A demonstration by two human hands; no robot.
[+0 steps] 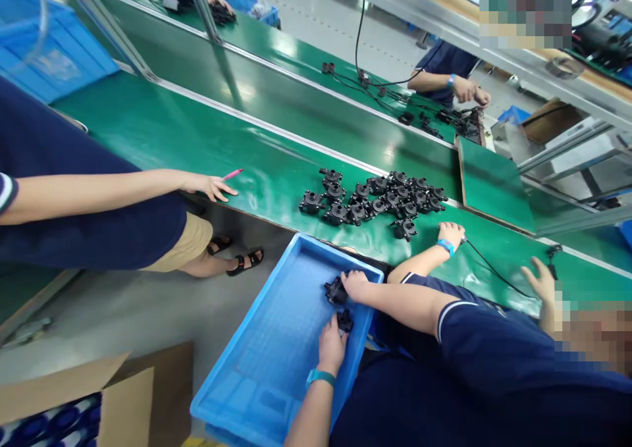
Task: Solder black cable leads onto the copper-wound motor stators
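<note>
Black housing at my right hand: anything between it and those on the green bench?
Yes: the blue crate's bench-side wall stands between the black housing and the bench cluster. A coworker's forearm lies right of that path.

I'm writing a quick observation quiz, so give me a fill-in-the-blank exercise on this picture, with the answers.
The left hand and right hand each hold a black part at the ____ bin.
More parts cluster on the ____ bench.
The pen-like item by a co-worker's hand is ____.
The open box at lower left is made of ____.
Missing words: blue; green; pink; cardboard.
</note>
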